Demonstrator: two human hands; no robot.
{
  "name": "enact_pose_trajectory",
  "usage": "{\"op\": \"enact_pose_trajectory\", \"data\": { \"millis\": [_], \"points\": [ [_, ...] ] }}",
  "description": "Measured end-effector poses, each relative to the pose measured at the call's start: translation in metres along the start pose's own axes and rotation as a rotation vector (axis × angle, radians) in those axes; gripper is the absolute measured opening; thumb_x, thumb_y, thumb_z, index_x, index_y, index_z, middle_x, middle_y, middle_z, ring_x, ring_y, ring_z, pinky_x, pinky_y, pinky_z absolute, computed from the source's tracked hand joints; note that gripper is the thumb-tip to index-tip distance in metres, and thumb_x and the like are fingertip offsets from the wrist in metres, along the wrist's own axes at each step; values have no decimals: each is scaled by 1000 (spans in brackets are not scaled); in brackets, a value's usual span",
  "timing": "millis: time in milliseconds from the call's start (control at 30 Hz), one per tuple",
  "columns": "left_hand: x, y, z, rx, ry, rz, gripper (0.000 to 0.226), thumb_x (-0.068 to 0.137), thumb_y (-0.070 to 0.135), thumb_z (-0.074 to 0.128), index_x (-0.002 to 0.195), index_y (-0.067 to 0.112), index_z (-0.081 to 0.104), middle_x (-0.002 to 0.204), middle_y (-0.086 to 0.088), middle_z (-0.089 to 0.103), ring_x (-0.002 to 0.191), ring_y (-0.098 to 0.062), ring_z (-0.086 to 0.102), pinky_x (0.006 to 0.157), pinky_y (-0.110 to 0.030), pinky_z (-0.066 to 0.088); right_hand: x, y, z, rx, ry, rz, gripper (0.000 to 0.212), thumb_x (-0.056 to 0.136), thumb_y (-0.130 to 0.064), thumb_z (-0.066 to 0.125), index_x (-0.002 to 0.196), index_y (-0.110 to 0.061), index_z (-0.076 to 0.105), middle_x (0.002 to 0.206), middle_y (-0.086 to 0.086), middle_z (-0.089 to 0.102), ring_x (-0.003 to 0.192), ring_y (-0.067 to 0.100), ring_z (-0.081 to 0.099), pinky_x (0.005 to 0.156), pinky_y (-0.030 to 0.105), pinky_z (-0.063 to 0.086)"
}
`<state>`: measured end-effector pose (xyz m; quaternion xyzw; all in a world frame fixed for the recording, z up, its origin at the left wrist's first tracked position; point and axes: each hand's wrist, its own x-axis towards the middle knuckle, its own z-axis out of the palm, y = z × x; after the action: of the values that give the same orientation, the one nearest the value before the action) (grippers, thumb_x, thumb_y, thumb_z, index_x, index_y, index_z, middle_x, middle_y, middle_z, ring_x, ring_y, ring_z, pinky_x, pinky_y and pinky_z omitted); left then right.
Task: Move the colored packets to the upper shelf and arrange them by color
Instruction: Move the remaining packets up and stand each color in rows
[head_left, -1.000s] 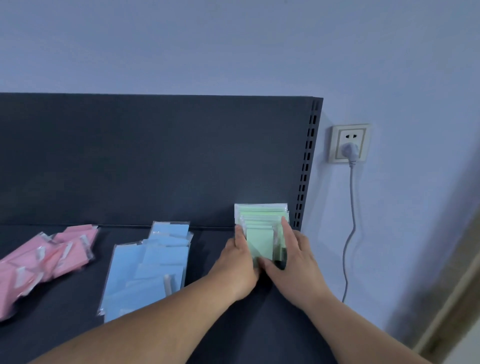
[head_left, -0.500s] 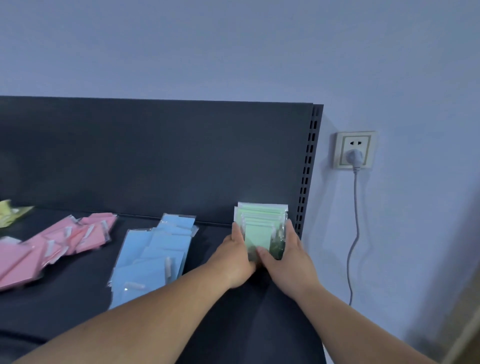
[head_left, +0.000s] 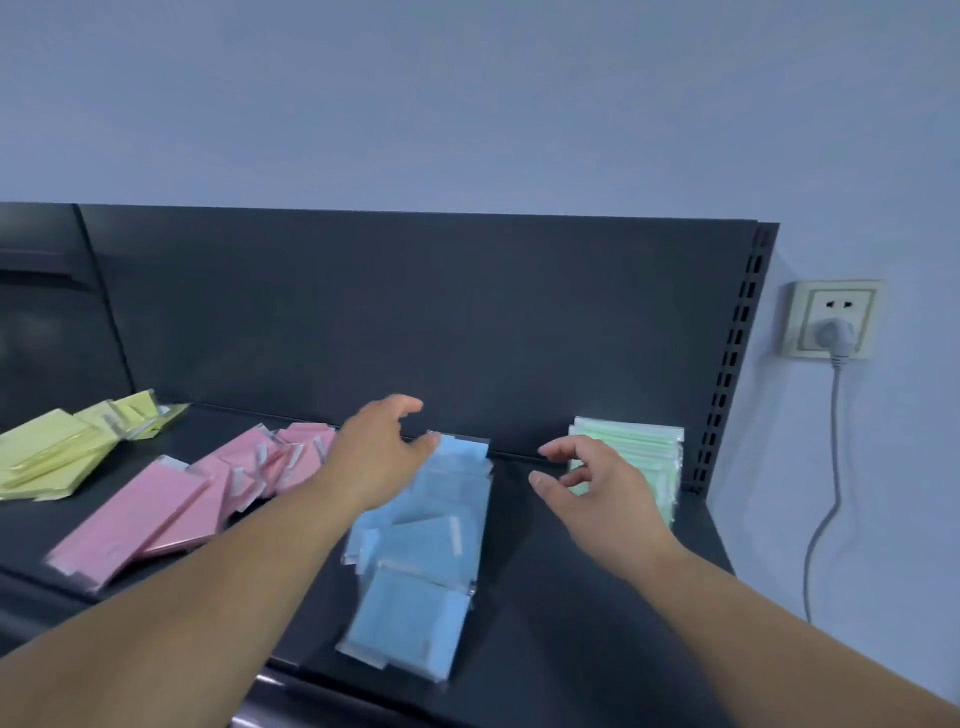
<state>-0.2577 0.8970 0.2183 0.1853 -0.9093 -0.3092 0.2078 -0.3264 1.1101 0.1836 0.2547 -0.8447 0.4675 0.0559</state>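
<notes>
Right hand (head_left: 602, 493) withdrawn from green packets (head_left: 644, 449); fingers (head_left: 563, 448) near.

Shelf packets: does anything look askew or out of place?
Blue packets sprawl loosely, fanned toward the front edge of the shelf; pink packets are jumbled too. Green packets form a tidy stack at the right.

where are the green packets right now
Head view: the green packets sit at the shelf's right end against the back panel, just behind the right hand.

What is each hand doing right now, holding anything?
Left hand: open, fingers relaxed over the blue packets, holding nothing.
Right hand: open, fingers loosely curled in front of the green packets, holding nothing.
</notes>
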Motion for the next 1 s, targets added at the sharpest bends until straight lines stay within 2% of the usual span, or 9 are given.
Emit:
{"op": "enact_pose_trajectory", "data": {
  "millis": [67, 200, 400, 567, 667, 733, 800, 867, 1000],
  "points": [
    [6, -25, -13, -74, -16, -67, 50, 89, 32, 64, 135, 21, 49, 139, 1, 50, 123, -15, 50, 103, -32, 41, 11, -12, 15, -9, -55, 74, 20, 87, -36, 68, 106, -35, 60, 105, -21, 58, 87, 1, 59, 66, 11, 41],
    [16, -64, -24, -21, -198, -118, 57, 90, 37, 62, 141, 21, 43, 144, 0, 47, 128, -18, 47, 102, -27, 36, 29, -33, 45, -33, -113, 205, 31, 86, -36, 70, 115, -30, 61, 114, -13, 58, 101, 6, 57, 74, 16, 41],
    [35, -81, -23, -44, -405, -30, 64, 85, 32, 70, 142, 23, 40, 135, 2, 52, 118, -16, 53, 93, -22, 39, 49, -50, 68, -86, -182, 367, 50, 72, -27, 84, 115, -25, 60, 111, -4, 59, 100, 11, 60, 83, 22, 47],
    [45, -86, -12, -231, -331, 16, 53, 86, 19, 68, 134, 24, 47, 112, 4, 57, 101, -14, 57, 82, -22, 41, 50, -48, 72, -98, -213, 495, 49, 68, -27, 88, 106, -24, 58, 104, 2, 64, 94, 18, 65, 68, 26, 50],
    [49, -83, -4, -389, -263, 3, 48, 87, 14, 64, 132, 25, 49, 111, 7, 58, 100, -10, 55, 81, -19, 40, 50, -46, 76, -17, -144, 520, 46, 68, -23, 89, 103, -21, 60, 105, 7, 65, 89, 20, 66, 69, 30, 56],
    [54, -80, -1, -514, -234, -19, 44, 89, 12, 63, 129, 26, 51, 111, 9, 60, 100, -9, 58, 79, -18, 43, 51, -48, 78, 66, -99, 494, 43, 70, -19, 87, 104, -20, 61, 106, 10, 66, 84, 17, 66, 61, 25, 53],
    [57, -79, 0, -634, -211, -45, 39, 89, 11, 63, 123, 28, 54, 111, 8, 63, 100, -9, 61, 84, -23, 48, 52, -50, 79, 164, -75, 461, 41, 72, -18, 85, 106, -21, 62, 104, 7, 69, 81, 14, 67, 58, 21, 50],
    [60, -75, -1, -708, -177, -50, 33, 90, 11, 63, 117, 29, 58, 107, 10, 65, 95, -8, 64, 86, -28, 52, 53, -53, 81, 225, -82, 414, 37, 74, -19, 84, 104, -25, 64, 100, 1, 72, 80, 11, 69, 62, 21, 51],
    [65, -67, -10, -784, -124, -13, 24, 90, 10, 63, 99, 32, 62, 93, 15, 69, 83, -1, 65, 74, -19, 50, 60, -56, 80, 225, -52, 342, 26, 74, -25, 84, 94, -29, 68, 94, -3, 73, 84, 10, 67, 74, 24, 51]
  ]
}}
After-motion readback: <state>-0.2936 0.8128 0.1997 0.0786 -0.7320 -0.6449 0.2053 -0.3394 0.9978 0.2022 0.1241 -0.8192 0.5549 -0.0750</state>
